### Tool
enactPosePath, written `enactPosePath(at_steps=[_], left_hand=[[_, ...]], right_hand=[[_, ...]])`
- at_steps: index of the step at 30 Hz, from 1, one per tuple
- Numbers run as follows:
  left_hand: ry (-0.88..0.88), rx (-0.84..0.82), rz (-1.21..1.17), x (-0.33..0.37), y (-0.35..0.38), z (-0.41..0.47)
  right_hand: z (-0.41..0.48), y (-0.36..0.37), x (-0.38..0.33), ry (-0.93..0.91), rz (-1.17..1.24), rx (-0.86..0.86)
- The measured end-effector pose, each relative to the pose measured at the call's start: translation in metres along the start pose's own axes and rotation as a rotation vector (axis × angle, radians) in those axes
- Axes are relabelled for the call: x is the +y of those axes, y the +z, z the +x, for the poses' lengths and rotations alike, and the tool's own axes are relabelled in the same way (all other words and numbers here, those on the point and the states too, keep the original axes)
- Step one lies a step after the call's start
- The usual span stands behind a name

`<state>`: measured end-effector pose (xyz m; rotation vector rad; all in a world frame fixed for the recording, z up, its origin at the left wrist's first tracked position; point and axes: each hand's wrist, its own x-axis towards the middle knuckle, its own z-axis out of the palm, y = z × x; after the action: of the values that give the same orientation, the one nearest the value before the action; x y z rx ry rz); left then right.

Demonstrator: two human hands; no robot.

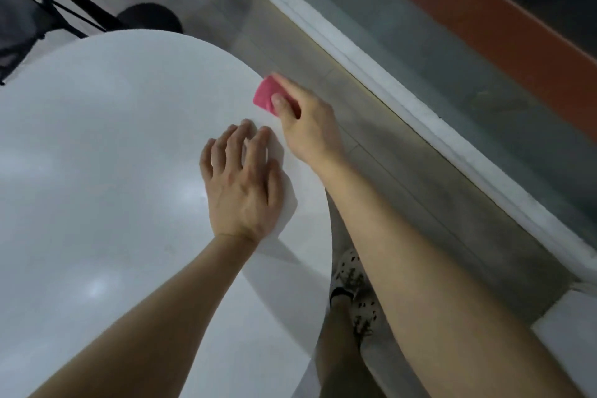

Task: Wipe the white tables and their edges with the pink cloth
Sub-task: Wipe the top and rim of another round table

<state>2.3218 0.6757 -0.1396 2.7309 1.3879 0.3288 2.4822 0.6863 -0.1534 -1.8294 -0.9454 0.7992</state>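
Foot in a white shoe with dark speckles [353, 284]: lower centre-right of the frame, on grey floor beneath the table rim.

Round white glossy table [97, 155]: fills the left and centre of the frame.

Left hand [242, 181]: centre, palm down on the tabletop near its right rim, fingers spread and lightly bent, holding nothing.

Right hand [307, 119]: just above and right of the left hand, thumb and fingers pinching the folded pink cloth [266, 95] against the table's edge.

Black metal chair frame [35, 0]: upper left, beyond the table.

Pale grey ledge [403, 84]: diagonal across the upper right.
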Motion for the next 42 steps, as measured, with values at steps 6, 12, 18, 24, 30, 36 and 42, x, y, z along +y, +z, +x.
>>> enactPosePath(at_steps=[6, 12, 18, 24, 30, 36, 42], left_hand=[[-0.016, 0.024, -0.019, 0.001, -0.003, 0.000], [-0.014, 0.020, -0.021, 0.000, -0.003, 0.000], [-0.010, 0.007, -0.027, 0.001, -0.003, -0.003], [-0.033, 0.012, -0.045, 0.002, -0.001, -0.003], [-0.181, -0.031, -0.087, 0.005, -0.009, 0.000], [-0.279, 0.116, -0.151, -0.027, -0.023, 0.031], [-0.684, 0.233, 0.002, -0.100, -0.005, 0.122]], right_hand=[[-0.046, -0.024, 0.025, 0.171, -0.104, -0.055], [-0.031, -0.048, 0.009, 0.136, 0.165, -0.240], [-0.002, -0.014, -0.014, 0.403, 0.319, 0.011], [-0.027, -0.011, -0.006, 0.495, 0.103, -0.152], [0.073, 0.007, -0.048, 0.217, -0.248, -0.386], [0.003, -0.025, -0.025, 0.209, -0.117, -0.353], [0.122, 0.053, -0.059, -0.020, -0.283, -0.464]])
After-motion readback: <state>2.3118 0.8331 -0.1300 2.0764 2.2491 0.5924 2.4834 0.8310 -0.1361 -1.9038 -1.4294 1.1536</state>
